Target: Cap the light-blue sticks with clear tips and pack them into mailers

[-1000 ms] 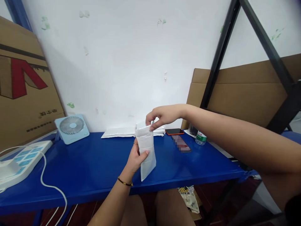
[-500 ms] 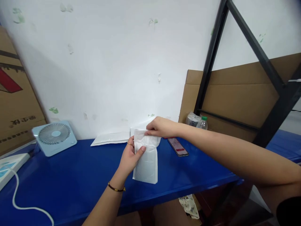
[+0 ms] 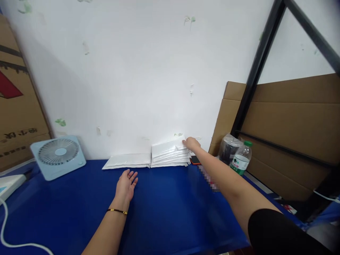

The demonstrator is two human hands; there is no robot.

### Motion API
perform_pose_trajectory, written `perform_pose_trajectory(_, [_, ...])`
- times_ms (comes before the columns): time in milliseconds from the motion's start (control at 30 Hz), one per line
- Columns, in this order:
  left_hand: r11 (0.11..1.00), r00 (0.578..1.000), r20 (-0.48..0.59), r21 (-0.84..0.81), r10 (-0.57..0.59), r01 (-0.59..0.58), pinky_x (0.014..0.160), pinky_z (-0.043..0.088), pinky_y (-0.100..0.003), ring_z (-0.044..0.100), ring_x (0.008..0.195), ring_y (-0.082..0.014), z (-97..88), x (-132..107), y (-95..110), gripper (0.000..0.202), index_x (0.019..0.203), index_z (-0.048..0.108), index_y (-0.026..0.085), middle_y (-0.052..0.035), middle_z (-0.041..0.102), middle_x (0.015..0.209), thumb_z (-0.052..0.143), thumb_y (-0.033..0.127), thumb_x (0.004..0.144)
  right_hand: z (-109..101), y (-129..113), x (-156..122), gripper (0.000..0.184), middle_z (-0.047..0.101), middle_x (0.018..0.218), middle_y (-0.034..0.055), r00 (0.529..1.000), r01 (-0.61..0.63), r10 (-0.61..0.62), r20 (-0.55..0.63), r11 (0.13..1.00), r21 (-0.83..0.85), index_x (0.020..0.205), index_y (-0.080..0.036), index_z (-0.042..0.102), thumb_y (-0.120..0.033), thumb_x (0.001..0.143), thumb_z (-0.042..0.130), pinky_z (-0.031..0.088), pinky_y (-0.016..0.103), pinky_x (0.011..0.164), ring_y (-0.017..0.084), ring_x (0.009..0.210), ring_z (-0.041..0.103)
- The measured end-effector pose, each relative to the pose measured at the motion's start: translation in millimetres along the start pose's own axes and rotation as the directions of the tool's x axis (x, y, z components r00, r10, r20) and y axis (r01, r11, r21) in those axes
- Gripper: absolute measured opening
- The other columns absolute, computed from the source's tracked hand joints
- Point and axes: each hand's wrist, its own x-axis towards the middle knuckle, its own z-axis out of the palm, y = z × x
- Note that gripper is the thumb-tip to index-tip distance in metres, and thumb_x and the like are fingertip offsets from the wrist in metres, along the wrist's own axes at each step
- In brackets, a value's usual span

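Against the wall lies a stack of white flat packets (image 3: pixel 170 156), fanned unevenly with its upper layers tilted up. My right hand (image 3: pixel 191 144) reaches to the top right corner of this stack, fingers closed on the edge of the uppermost packet. A lower pile of similar white packets (image 3: pixel 129 160) lies directly to the left, edge to edge with the stack. Above the blue table (image 3: pixel 159 212), in front of the lower pile, my left hand (image 3: pixel 125 187) is empty, palm turned inward and fingers apart.
A light blue fan (image 3: pixel 60 151) stands at left, near a white power strip (image 3: pixel 12 186) with a cable. Under my right forearm is a phone (image 3: pixel 209 179), partly blurred. A bottle (image 3: pixel 241 159), a bagged dark item (image 3: pixel 228 148) and a black metal frame (image 3: pixel 255 67) are at right.
The white packet that both hands held has left them. My left hand has drawn back left and opened; my right hand has moved to the stack by the wall. The view has shifted.
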Motion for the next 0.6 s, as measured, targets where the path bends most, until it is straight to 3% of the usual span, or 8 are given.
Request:
perform_pose_trajectory(67, [1.0, 1.0, 0.001, -0.008, -0.017, 0.017, 0.064, 0.045, -0.025, 0.061, 0.079, -0.0137, 1.4, 0, -2, 0.017, 0.094, 0.047, 0.019, -0.008, 0.054, 0.103, 0.05, 0.023, 0.077, 5, -1, -3, 0.035, 0.053, 0.107, 0.0185, 0.995, 0.062, -0.068, -0.076, 0.995, -0.085, 0.101, -0.01, 0.056, -0.036, 0.078, 0.053, 0.037, 0.038, 0.081, 0.028, 0.099, 0.052])
perform_pose_trajectory(133, [0.999, 1.0, 0.014, -0.03, -0.024, 0.024, 0.065, 0.046, -0.025, 0.061, 0.084, -0.0154, 1.7, 1, -4, 0.021, 0.097, 0.046, 0.019, -0.0098, 0.053, 0.108, 0.049, 0.025, 0.077, 15, -12, -11, 0.038, 0.046, 0.118, 0.0178, 0.943, 0.26, -0.296, -0.15, 0.94, -0.222, 0.11, -0.013, 0.052, -0.038, 0.083, 0.046, 0.03, 0.041, 0.09, 0.028, 0.108, 0.045])
perform_pose_trajectory(233, [0.998, 1.0, 0.017, -0.054, -0.023, 0.024, 0.066, 0.047, -0.025, 0.06, 0.091, -0.0175, -0.3, 2, -4, 0.027, 0.102, 0.045, 0.019, -0.0117, 0.051, 0.114, 0.05, 0.026, 0.077, 47, -40, -34, 0.036, 0.053, 0.109, 0.0134, 0.703, 0.659, -0.711, 0.002, 0.65, -0.379, 0.105, -0.016, 0.057, -0.04, 0.085, 0.04, 0.026, 0.039, 0.092, 0.025, 0.106, 0.043])
perform_pose_trajectory(300, [0.997, 0.999, 0.014, -0.069, -0.033, 0.034, 0.065, 0.047, -0.025, 0.06, 0.093, -0.0183, -2.9, 3, -4, 0.028, 0.103, 0.045, 0.019, -0.0125, 0.05, 0.117, 0.05, 0.027, 0.077, 79, -61, -53, 0.037, 0.059, 0.1, 0.0114, 0.538, 0.822, -0.821, 0.192, 0.461, -0.334, 0.099, -0.017, 0.061, -0.045, 0.08, 0.046, 0.027, 0.037, 0.091, 0.024, 0.1, 0.045])
perform_pose_trajectory(367, [0.995, 0.998, 0.012, -0.088, -0.055, 0.056, 0.064, 0.047, -0.024, 0.06, 0.094, -0.0185, -5.8, 3, -3, 0.03, 0.104, 0.045, 0.019, -0.0131, 0.05, 0.119, 0.05, 0.027, 0.077, 113, -79, -70, 0.04, 0.061, 0.096, 0.0132, 0.447, 0.874, -0.852, 0.273, 0.352, -0.335, 0.097, -0.013, 0.062, -0.044, 0.074, 0.054, 0.024, 0.038, 0.094, 0.026, 0.101, 0.045])
perform_pose_trajectory(433, [0.991, 0.997, 0.014, -0.11, -0.074, 0.075, 0.064, 0.048, -0.024, 0.06, 0.095, -0.0187, -8.1, 2, -2, 0.031, 0.106, 0.045, 0.019, -0.0133, 0.05, 0.119, 0.05, 0.027, 0.077, 141, -93, -78, 0.035, 0.063, 0.093, 0.0159, 0.443, 0.876, -0.839, 0.316, 0.331, -0.35, 0.094, -0.008, 0.063, -0.031, 0.067, 0.061, 0.018, 0.039, 0.098, 0.027, 0.101, 0.045])
perform_pose_trajectory(500, [0.987, 0.996, 0.02, -0.134, -0.089, 0.091, 0.064, 0.048, -0.023, 0.058, 0.099, -0.0193, -9.3, 3, 0, 0.035, 0.109, 0.044, 0.019, -0.0132, 0.049, 0.121, 0.05, 0.028, 0.076, 157, -104, -79, 0.025, 0.064, 0.088, 0.0174, 0.477, 0.864, -0.817, 0.323, 0.368, -0.343, 0.087, -0.007, 0.065, -0.017, 0.066, 0.059, 0.017, 0.04, 0.099, 0.027, 0.099, 0.048])
perform_pose_trajectory(600, [0.976, 0.992, 0.048, -0.179, -0.116, 0.123, 0.068, 0.049, -0.024, 0.055, 0.106, -0.0203, -9.4, 3, 3, 0.046, 0.118, 0.04, 0.019, -0.0134, 0.046, 0.124, 0.052, 0.032, 0.075, 158, -117, -76, 0.021, 0.066, 0.085, 0.0164, 0.523, 0.843, -0.806, 0.277, 0.442, -0.307, 0.085, -0.009, 0.065, -0.01, 0.074, 0.047, 0.023, 0.038, 0.096, 0.024, 0.093, 0.052])
